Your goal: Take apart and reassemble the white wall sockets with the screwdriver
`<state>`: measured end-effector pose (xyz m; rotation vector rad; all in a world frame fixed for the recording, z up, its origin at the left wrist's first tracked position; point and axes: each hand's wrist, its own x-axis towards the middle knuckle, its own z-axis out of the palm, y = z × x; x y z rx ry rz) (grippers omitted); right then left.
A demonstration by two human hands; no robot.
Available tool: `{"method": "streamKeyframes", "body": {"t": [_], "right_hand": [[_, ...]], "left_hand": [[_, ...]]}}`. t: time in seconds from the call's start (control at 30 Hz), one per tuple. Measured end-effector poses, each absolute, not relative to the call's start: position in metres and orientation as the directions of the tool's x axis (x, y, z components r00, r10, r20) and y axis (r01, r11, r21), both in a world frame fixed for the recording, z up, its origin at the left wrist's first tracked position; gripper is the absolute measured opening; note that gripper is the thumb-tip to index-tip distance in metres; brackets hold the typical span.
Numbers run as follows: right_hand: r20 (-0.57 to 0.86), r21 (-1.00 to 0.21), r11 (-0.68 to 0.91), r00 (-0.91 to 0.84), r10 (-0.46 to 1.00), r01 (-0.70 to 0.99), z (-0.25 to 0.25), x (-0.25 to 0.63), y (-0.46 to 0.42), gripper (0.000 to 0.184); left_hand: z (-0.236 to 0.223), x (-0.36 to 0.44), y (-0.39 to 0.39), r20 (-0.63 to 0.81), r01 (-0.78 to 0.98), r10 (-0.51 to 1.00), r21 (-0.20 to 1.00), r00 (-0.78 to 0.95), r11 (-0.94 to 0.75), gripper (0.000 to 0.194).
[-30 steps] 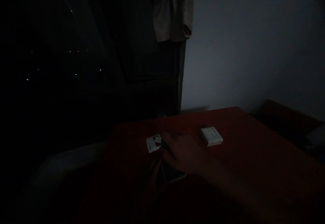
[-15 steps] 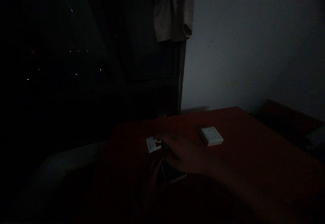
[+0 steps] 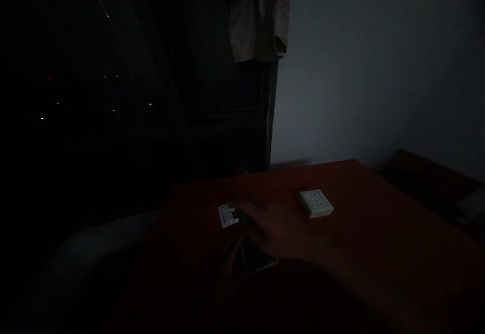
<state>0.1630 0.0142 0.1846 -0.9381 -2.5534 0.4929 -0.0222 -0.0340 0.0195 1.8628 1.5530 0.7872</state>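
Observation:
The scene is very dark. My right hand (image 3: 278, 230) reaches in from the right, fingers curled round a dark greenish thing (image 3: 245, 218) whose kind I cannot make out. Just beyond its fingertips a white switch-plate frame (image 3: 227, 216) lies on the table, partly covered by them. Below the hand is a dark, square, box-like piece with a pale rim (image 3: 261, 266). My left hand (image 3: 228, 258), barely visible, has its fingers against the left side of that piece and seems to hold it. Shadow hides most of the left hand.
A white wall socket (image 3: 316, 203) on a thick base sits on the reddish-brown table (image 3: 371, 212), right of my hands. Behind are a dark window (image 3: 223, 89), a hanging cloth (image 3: 259, 18) and a pale wall (image 3: 359, 71). Another wooden surface (image 3: 428, 172) stands at far right.
My right hand has shifted very slightly, with the fingers and the greenish thing a little further left over the white frame. The left hand and the socket look unmoved.

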Motion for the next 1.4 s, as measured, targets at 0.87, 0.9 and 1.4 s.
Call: {"method": "streamKeyframes", "body": {"t": [0.87,0.9,1.4], "right_hand": [[0.188,-0.344,0.616,-0.591,0.784,0.708,0.182,0.162,0.014,0.039],[0.187,-0.397,0.649,-0.636,0.749,0.649,0.185,0.166,0.012,0.044],[0.209,-0.23,0.605,-0.568,0.796,0.762,0.181,0.148,0.009,0.037]], "left_hand": [[0.01,-0.023,-0.028,0.075,0.621,0.985,0.768,0.157,-0.157,0.076],[0.01,-0.022,-0.028,0.075,0.619,0.985,0.769,0.158,-0.158,0.076],[0.019,-0.02,-0.033,0.1,0.626,0.983,0.76,0.152,-0.174,0.029]]}}
